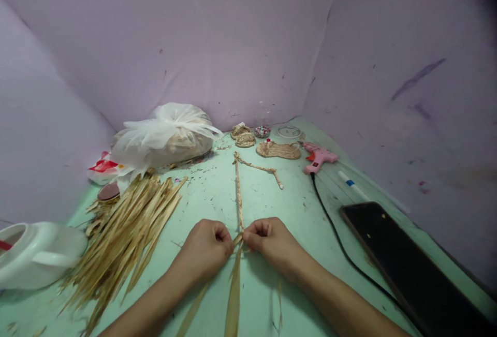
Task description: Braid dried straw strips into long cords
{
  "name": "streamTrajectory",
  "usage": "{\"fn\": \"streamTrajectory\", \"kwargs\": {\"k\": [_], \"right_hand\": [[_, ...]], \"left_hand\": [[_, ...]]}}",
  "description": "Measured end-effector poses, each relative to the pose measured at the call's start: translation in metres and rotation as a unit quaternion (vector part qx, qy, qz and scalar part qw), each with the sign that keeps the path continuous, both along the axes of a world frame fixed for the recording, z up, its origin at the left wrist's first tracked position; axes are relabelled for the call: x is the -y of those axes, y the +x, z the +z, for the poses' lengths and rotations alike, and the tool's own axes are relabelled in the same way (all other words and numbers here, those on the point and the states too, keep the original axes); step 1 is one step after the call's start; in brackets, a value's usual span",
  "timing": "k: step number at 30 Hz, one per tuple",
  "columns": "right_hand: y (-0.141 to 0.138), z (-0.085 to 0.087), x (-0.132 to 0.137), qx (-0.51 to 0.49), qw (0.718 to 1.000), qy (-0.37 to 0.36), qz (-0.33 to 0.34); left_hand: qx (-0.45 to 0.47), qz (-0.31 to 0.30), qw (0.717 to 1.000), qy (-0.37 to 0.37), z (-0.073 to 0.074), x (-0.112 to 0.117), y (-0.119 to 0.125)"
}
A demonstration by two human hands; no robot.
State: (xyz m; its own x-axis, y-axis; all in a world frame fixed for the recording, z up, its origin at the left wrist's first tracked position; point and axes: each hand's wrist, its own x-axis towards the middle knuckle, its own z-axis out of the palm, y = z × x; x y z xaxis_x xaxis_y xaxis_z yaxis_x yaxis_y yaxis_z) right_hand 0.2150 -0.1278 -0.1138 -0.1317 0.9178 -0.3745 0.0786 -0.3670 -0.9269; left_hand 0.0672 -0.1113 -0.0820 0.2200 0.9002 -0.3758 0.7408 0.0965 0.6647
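A thin braid [238, 192] of dry plant fibre runs away from me along the table, then bends right at its far end. At its near end my left hand [212, 246] is closed on a loose fibre strip. My right hand [267, 241] pinches the braid's end from the other side, thumb and forefinger together. Between the hands a wide flat strip [233, 295] hangs toward me, with a narrower strip [194, 308] to its left. My fingertips partly hide where the strips join the braid.
Left lie a pile of dry strips [128, 233], a white jug [42, 254] and a tied plastic bag [166, 135]. At the back are a woven sole-shaped piece [278, 149] and a bead jar [262, 131]. Right are a pink glue gun [319, 157], its black cord [334, 236] and a phone [407, 264].
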Motion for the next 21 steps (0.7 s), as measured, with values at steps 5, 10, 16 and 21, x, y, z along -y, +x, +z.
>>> {"fn": "streamTrajectory", "kwargs": {"k": [5,10,16,21], "right_hand": [[0.001,0.001,0.0,0.009,1.0,0.003,0.005],[0.001,0.001,-0.001,0.001,1.0,0.005,0.01],[0.002,0.0,-0.001,0.007,1.0,0.009,0.017],[0.002,-0.001,-0.001,0.011,1.0,0.012,0.012]], "left_hand": [[0.012,-0.042,0.999,0.013,-0.001,-0.002,-0.003],[-0.017,-0.143,0.989,0.018,0.019,0.002,-0.008],[-0.154,-0.158,0.973,0.063,0.026,0.012,-0.008],[-0.15,-0.146,0.973,0.097,0.011,0.016,0.002]]}}
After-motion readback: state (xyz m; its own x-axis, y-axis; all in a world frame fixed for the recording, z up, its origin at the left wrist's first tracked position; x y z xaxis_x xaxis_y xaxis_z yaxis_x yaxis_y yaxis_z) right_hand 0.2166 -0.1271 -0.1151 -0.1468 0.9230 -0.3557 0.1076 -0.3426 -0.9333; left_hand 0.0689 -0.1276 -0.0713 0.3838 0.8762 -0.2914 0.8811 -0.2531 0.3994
